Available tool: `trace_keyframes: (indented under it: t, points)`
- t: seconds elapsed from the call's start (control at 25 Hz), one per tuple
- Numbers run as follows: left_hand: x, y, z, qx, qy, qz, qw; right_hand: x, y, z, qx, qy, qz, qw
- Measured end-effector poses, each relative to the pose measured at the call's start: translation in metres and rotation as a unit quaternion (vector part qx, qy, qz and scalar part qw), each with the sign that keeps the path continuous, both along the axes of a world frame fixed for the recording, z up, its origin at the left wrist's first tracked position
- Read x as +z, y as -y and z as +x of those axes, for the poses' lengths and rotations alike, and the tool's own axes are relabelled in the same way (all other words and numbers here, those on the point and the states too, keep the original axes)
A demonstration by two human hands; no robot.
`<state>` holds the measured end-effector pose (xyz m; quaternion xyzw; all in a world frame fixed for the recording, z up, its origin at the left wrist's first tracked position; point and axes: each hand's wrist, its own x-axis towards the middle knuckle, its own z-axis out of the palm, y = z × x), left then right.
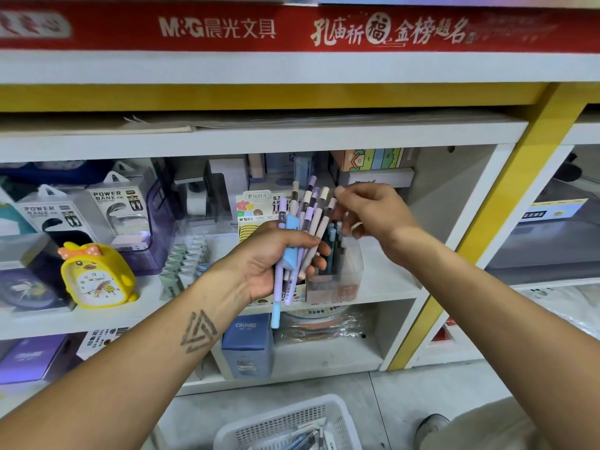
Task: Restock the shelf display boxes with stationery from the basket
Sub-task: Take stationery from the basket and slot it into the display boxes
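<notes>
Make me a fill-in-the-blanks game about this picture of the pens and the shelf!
1. The bunch of pens is held in the ____ hand.
2. The duck-shaped clock on the shelf is coloured ____.
3. The white basket sits down on the ____.
4. The right hand pinches the top of one ____.

Missing words: left; yellow; floor; pen

Pastel lilac, sky-blue, cream and brown-banded pens [303, 228] at centre, dark teal pens in a clear display box [334, 274], yellow duck clock [97, 276] with orange polka-dot bow at left, white mesh basket [289, 423] at bottom, red banner [292, 27] with white lettering on top.
</notes>
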<state>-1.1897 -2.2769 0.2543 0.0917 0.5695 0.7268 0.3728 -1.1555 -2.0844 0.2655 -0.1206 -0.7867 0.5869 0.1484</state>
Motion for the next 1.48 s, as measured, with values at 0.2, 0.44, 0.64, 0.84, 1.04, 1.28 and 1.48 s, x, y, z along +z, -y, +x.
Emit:
trace_keyframes:
  t: [0.2,0.44,0.64,0.84,1.04,1.28,1.48]
  points:
    - [0.003,0.001,0.001,-0.003,0.020,0.013,1.000,0.006,0.004,0.001,-0.002,-0.022,-0.114,0.993]
    - [0.002,0.003,-0.003,0.030,0.019,-0.008,0.999,0.014,-0.021,0.007,-0.133,-0.116,0.094,0.980]
    - [0.001,0.000,-0.002,0.035,0.000,-0.014,0.999,-0.005,-0.019,0.016,-0.037,-0.070,0.334,0.939]
    - [0.000,-0.002,-0.001,0.025,0.001,-0.013,1.000,-0.017,-0.017,0.014,0.005,-0.027,0.372,0.928]
    - [0.000,-0.002,0.000,0.020,0.000,-0.010,1.000,-0.015,-0.018,0.017,0.018,-0.014,0.369,0.929]
    - [0.000,-0.003,0.004,0.007,0.005,-0.003,1.000,-0.021,-0.017,0.014,0.031,-0.012,0.476,0.879]
    - [0.002,-0.006,0.006,-0.018,0.002,0.001,1.000,-0.002,-0.011,0.010,-0.020,-0.057,0.099,0.993]
